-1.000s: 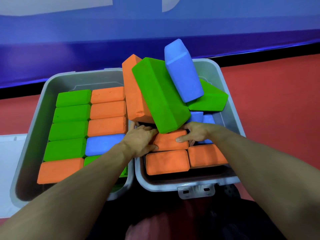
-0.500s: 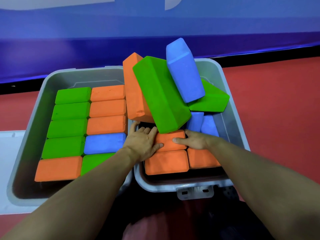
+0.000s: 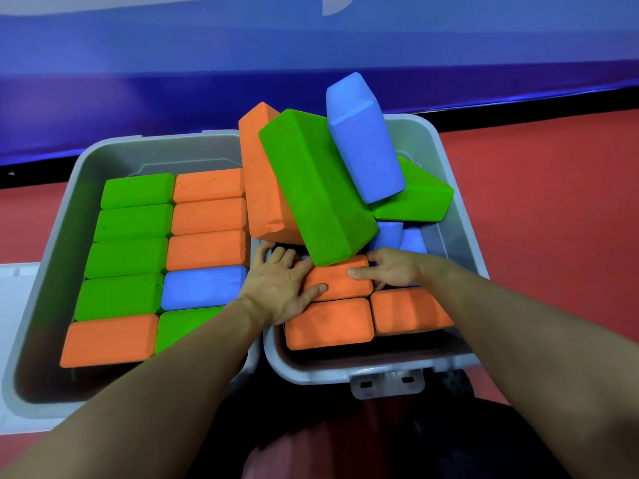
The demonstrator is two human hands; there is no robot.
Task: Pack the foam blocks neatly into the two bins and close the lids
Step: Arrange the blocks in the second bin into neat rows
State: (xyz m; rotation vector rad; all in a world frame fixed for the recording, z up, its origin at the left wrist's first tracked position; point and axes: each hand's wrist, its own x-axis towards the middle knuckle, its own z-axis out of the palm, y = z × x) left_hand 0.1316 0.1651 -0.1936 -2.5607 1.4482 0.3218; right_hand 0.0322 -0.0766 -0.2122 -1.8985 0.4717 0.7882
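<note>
Two grey bins stand side by side. The left bin (image 3: 77, 174) holds flat rows of green, orange and blue foam blocks. In the right bin (image 3: 461, 209), two orange blocks (image 3: 328, 323) lie in the front row. Behind them lies another orange block (image 3: 340, 283). My left hand (image 3: 276, 285) lies flat over its left end, thumb on top. My right hand (image 3: 394, 271) grips its right end, thumb on top and fingers curled behind. Above leans a loose pile: an orange block (image 3: 262, 174), a big green block (image 3: 311, 184), a blue block (image 3: 363, 140) and a second green block (image 3: 415, 198).
A white lid (image 3: 17, 281) lies on the red floor left of the left bin. A grey latch (image 3: 387, 383) hangs on the right bin's front rim. Two small blue blocks (image 3: 411, 240) stand at the back right, under the pile. A blue wall runs behind.
The orange block between my hands has sunk level with the front row. My left hand has flattened out over it. The leaning pile has barely shifted.
</note>
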